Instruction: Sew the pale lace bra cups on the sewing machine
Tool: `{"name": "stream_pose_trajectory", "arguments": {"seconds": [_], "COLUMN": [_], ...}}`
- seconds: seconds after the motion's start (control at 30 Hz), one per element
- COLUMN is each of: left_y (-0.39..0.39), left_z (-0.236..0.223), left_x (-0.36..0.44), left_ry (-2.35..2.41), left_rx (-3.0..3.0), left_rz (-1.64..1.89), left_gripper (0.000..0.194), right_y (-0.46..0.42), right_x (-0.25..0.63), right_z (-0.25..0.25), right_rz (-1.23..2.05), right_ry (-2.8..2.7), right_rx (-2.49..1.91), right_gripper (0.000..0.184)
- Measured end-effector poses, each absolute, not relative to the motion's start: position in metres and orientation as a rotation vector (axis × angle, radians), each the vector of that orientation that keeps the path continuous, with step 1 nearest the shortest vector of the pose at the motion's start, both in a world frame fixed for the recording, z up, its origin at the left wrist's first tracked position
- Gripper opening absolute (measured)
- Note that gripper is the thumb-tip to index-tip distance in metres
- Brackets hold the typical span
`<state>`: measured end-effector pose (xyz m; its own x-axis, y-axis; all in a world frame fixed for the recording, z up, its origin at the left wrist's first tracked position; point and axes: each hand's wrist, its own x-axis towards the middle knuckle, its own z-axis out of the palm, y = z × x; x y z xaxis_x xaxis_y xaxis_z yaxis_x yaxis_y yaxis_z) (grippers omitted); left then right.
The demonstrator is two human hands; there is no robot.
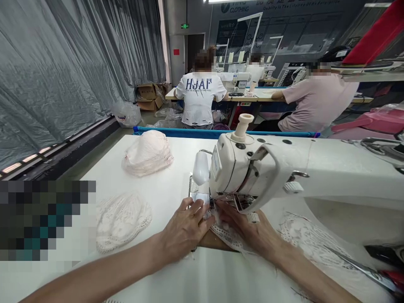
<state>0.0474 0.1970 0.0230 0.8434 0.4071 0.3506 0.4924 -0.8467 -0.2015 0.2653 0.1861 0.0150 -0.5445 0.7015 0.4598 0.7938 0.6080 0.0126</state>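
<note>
A white sewing machine (271, 168) stands on the white table (176, 273) in front of me. A strip of white lace (225, 235) runs under its needle area. My left hand (186, 229) lies flat on the lace just left of the needle, fingers stretched forward. My right hand (249, 229) presses the lace from the right, its fingers reaching under the machine head and partly hidden by it. More lace (303, 240) spreads out on the table to the right of my right forearm.
A heap of white lace pieces (121, 219) lies left of my hands, and a bagged pinkish bundle (147, 153) sits farther back. Scissors (372, 273) rest at the right edge. Two people sit at tables beyond, backs turned. A grey plastic curtain hangs on the left.
</note>
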Motion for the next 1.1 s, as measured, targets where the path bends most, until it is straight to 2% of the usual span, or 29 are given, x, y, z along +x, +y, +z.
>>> {"name": "stream_pose_trajectory", "arguments": {"seconds": [0.13, 0.3, 0.47, 0.73, 1.1], "left_y": [0.197, 0.192, 0.192, 0.196, 0.194], "left_z": [0.022, 0.023, 0.022, 0.018, 0.021], "left_x": [0.046, 0.048, 0.049, 0.046, 0.046], "left_ry": [-0.691, -0.623, -0.493, -0.503, -0.541], "left_rx": [-2.748, -2.770, -2.829, -2.813, -2.853], "left_rz": [-0.411, -0.566, -0.593, -0.712, -0.681], "left_gripper": [0.032, 0.024, 0.018, 0.016, 0.020], "right_y": [0.170, 0.142, 0.134, 0.133, 0.135], "right_x": [0.264, 0.261, 0.255, 0.254, 0.251], "right_z": [0.027, 0.038, 0.029, 0.020, 0.022], "right_rz": [-0.159, 0.015, 0.023, -0.095, -0.164], "right_ry": [-2.471, -2.545, -2.533, -2.464, -2.462], "right_rx": [-1.127, -0.940, -0.921, -0.870, -0.857], "right_gripper": [0.024, 0.041, 0.019, 0.021, 0.016]}}
